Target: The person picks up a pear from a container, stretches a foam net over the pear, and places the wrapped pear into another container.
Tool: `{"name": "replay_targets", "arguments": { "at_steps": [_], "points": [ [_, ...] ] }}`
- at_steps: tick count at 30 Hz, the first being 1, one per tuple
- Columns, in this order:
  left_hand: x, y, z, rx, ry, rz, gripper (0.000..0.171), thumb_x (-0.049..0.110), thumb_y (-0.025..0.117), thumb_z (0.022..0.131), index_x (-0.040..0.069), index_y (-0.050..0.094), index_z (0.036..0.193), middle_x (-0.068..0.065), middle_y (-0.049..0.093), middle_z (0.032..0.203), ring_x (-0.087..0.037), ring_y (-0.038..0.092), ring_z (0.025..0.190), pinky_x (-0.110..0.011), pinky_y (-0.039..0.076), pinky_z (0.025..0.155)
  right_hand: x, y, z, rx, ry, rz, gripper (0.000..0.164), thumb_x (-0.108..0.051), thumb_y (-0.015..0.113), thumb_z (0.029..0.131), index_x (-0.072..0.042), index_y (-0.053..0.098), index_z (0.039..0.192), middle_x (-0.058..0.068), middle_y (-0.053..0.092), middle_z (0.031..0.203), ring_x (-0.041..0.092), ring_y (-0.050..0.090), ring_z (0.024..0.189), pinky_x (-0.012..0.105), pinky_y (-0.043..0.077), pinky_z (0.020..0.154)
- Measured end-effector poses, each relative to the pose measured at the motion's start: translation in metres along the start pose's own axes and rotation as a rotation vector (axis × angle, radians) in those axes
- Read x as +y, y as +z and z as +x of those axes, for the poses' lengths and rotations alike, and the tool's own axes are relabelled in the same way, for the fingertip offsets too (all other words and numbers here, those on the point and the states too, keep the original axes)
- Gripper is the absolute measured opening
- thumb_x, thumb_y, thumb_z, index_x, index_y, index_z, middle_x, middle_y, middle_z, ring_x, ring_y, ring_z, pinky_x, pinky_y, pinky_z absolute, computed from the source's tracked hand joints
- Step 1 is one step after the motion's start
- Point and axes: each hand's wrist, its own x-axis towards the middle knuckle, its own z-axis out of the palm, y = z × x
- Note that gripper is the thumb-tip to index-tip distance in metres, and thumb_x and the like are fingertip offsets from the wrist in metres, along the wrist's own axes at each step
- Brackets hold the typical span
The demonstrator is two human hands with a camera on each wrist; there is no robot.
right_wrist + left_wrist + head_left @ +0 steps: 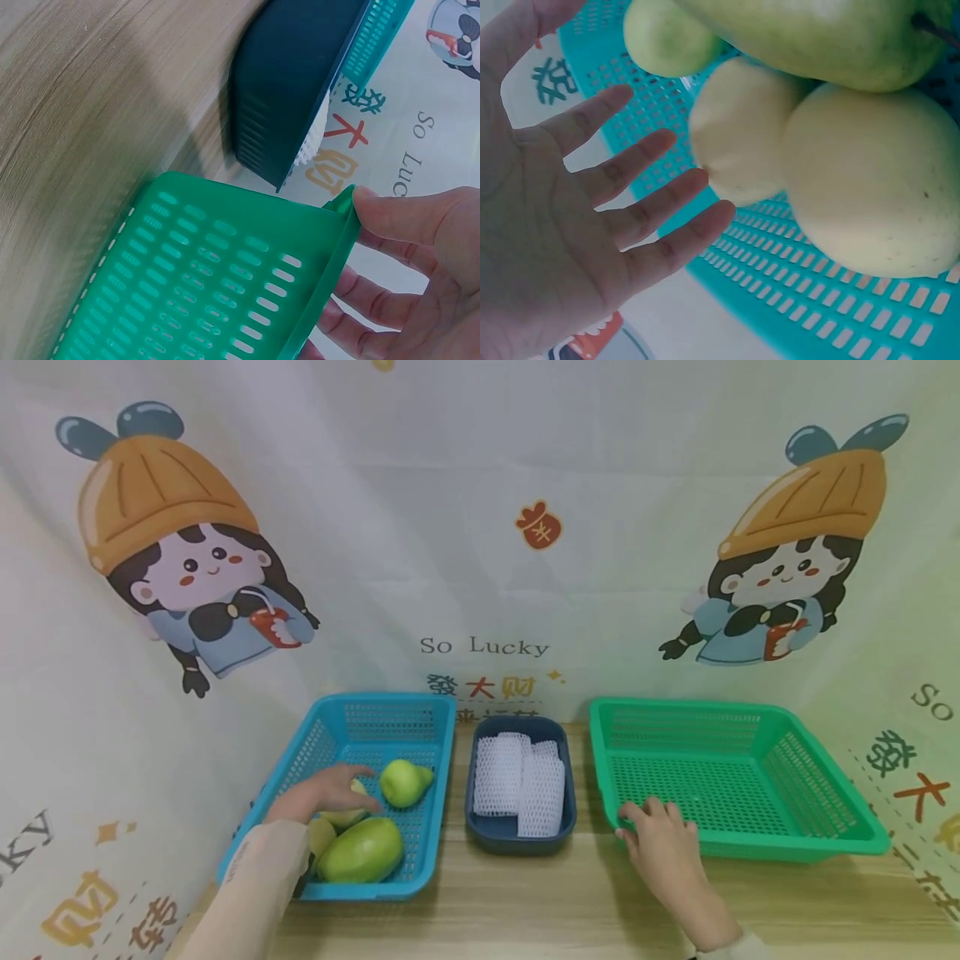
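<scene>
A bright blue, rectangular, perforated plastic basket [375, 891] is placed on the left of the wood-grained table [480, 910]. Within it are held a large, elongated, smooth green fruit [362, 852] near the front, a small, yellow-green, pear-shaped fruit [403, 783] towards the back right, and two pale yellow, rounded fruits [877, 180] that are set side by side and partly covered from the head view by the left hand [326, 792].

The left hand is held over the left part of the blue basket, with its fingers spread wide and nothing gripped. The palm is turned towards the fruits; whether the nearer pale fruit is touched by a fingertip cannot be told.

On the right, a bright green, rectangular, perforated plastic basket [780, 847] is gripped at its near left corner by the right hand [663, 852]. The rim is pinched narrowly, with the thumb laid on one side and the fingers placed on the other.

Between the two baskets, a small, navy blue, round-cornered plastic container [520, 843] is seen, filled with several white foam-net sleeves [498, 777]. Behind everything, a pale cloth backdrop [450, 552] is hung, printed with cartoon figures, Chinese characters and the words "So Lucky".
</scene>
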Motion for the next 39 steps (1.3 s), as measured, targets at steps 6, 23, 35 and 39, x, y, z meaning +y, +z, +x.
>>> {"name": "replay_targets", "arguments": {
  "at_steps": [6, 23, 35, 39],
  "points": [
    [-0.007, -0.001, 0.006, 0.010, -0.048, 0.049, 0.071, 0.040, 0.066, 0.077, 0.002, 0.045, 0.134, -0.033, 0.035, 0.139, -0.055, 0.029, 0.126, -0.065, 0.032, 0.097, 0.000, 0.000, 0.002, 0.032, -0.001, 0.004, 0.022, -0.018, 0.076, 0.073, -0.012, 0.067, 0.092, 0.010, 0.061, 0.080, 0.028, 0.055, 0.075, 0.035, 0.040, 0.054],
    [-0.022, 0.003, 0.015, 0.011, -0.233, 0.007, 0.061, 0.023, 0.067, 0.076, 0.005, 0.050, 0.131, -0.025, 0.023, 0.145, -0.056, 0.017, 0.128, -0.072, 0.031, 0.090, 0.001, 0.002, -0.001, 0.015, 0.007, 0.011, 0.021, -0.020, 0.076, 0.074, -0.013, 0.067, 0.092, 0.008, 0.060, 0.081, 0.027, 0.054, 0.076, 0.034, 0.039, 0.055],
    [-0.031, 0.006, 0.017, 0.009, -0.268, -0.066, 0.055, 0.009, 0.062, 0.079, 0.010, 0.050, 0.132, -0.025, 0.024, 0.144, -0.058, 0.026, 0.123, -0.064, 0.038, 0.087, 0.002, 0.002, -0.003, 0.024, 0.001, 0.009, 0.021, -0.020, 0.076, 0.073, -0.013, 0.067, 0.091, 0.008, 0.061, 0.082, 0.026, 0.054, 0.074, 0.033, 0.039, 0.055],
    [-0.034, 0.009, 0.023, 0.003, -0.276, -0.105, 0.057, 0.004, 0.059, 0.077, 0.010, 0.047, 0.133, -0.028, 0.017, 0.146, -0.059, 0.024, 0.123, -0.064, 0.038, 0.085, 0.002, 0.002, -0.003, 0.021, 0.006, 0.009, 0.021, -0.021, 0.076, 0.074, -0.013, 0.067, 0.092, 0.008, 0.061, 0.082, 0.026, 0.054, 0.075, 0.034, 0.040, 0.055]
  ]
}}
